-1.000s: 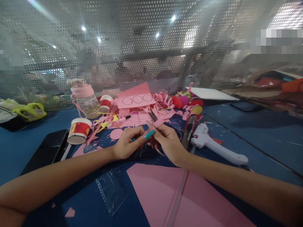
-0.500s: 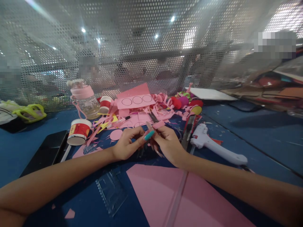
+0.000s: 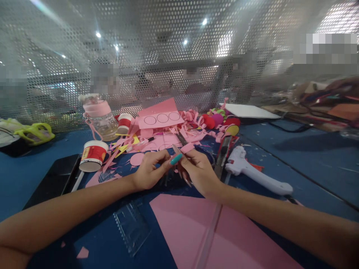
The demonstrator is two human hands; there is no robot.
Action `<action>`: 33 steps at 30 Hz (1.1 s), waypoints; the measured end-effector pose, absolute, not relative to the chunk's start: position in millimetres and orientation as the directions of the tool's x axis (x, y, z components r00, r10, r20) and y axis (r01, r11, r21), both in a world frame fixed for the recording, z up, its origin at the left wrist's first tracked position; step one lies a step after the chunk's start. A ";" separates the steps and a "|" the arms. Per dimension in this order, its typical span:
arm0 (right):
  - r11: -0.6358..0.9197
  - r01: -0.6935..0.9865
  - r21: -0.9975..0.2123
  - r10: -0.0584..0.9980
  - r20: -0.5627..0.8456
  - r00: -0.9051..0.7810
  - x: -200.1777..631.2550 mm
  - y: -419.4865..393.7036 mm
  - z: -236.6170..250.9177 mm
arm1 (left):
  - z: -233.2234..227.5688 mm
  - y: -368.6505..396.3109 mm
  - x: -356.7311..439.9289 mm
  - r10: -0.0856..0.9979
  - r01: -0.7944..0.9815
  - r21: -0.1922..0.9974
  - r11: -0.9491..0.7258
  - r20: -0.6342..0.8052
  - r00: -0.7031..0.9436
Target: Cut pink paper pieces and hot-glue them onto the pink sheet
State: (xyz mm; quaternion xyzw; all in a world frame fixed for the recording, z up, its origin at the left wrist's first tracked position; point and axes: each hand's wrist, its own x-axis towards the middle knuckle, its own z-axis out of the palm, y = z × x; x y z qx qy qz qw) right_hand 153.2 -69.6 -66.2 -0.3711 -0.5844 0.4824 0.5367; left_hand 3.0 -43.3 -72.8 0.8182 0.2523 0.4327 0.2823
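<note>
My two hands meet over the middle of the blue table. My left hand (image 3: 150,170) is closed in a pinch, its teal-nailed thumb pressed toward the fingers; what lies between them is hidden. Touching it, my right hand (image 3: 200,170) is closed with a short pink paper strip (image 3: 187,147) at its fingertips. Nearer me lies a large pink paper sheet (image 3: 182,224), with a clear ruler (image 3: 210,239) across it. A clear plastic stencil (image 3: 131,228) rests below my left forearm. Beyond the hands are a pink paper disc (image 3: 137,159) and pink scraps.
A white glue gun (image 3: 260,177) and a utility knife (image 3: 223,157) lie on the right. At left are a phone (image 3: 53,183), a red-and-white paper cup (image 3: 93,155) and a pink-lidded bottle (image 3: 101,119). Behind stands a perforated metal screen (image 3: 168,48).
My fingers have shifted very slightly where they meet. The blurred bundle at the far right has changed shape. Everything else on the table stays put.
</note>
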 end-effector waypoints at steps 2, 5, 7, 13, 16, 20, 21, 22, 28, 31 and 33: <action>0.269 -0.075 -0.960 0.950 0.277 -0.144 153.3 -69.9 -65.9 | -73.3 -43.0 2.7 0.654 0.168 0.675 -0.718 0.573 0.494; 0.266 -0.072 -0.961 0.951 0.273 -0.144 153.3 -70.2 -66.0 | -74.1 -42.2 2.4 0.657 0.157 0.686 -0.711 0.567 0.496; 0.257 -0.078 -0.963 0.953 0.266 -0.145 153.2 -70.0 -66.5 | -74.7 -41.5 2.4 0.661 0.149 0.697 -0.702 0.558 0.502; 0.222 -0.114 -0.968 0.957 0.239 -0.166 153.0 -69.4 -66.7 | -75.2 -40.6 3.3 0.665 0.136 0.718 -0.683 0.532 0.525; 0.183 -0.156 -0.971 0.960 0.211 -0.183 152.5 -69.0 -65.9 | -74.1 -41.0 3.2 0.641 0.145 0.690 -0.709 0.546 0.539; 0.109 -0.228 -0.968 0.967 0.156 -0.201 152.0 -67.1 -65.4 | -71.9 -40.8 2.3 0.613 0.167 0.648 -0.743 0.560 0.557; 0.083 -0.245 -0.966 0.968 0.137 -0.210 152.2 -66.5 -65.4 | -71.6 -40.3 2.3 0.606 0.176 0.635 -0.753 0.564 0.561; 0.050 -0.259 -0.964 0.967 0.112 -0.228 152.5 -65.8 -65.4 | -71.4 -39.7 2.3 0.595 0.183 0.616 -0.766 0.573 0.563; -0.197 -0.307 -0.931 0.910 -0.056 -0.411 155.6 -64.1 -63.2 | -76.2 -32.1 1.1 0.469 0.174 0.450 -0.876 0.711 0.524; -0.271 -0.317 -0.909 0.878 -0.098 -0.468 156.0 -65.3 -59.3 | -79.2 -29.2 -1.1 0.401 0.179 0.360 -0.916 0.787 0.469; -0.314 -0.312 -0.897 0.852 -0.121 -0.509 156.3 -65.8 -56.2 | -79.9 -28.6 -2.4 0.342 0.209 0.276 -0.938 0.834 0.433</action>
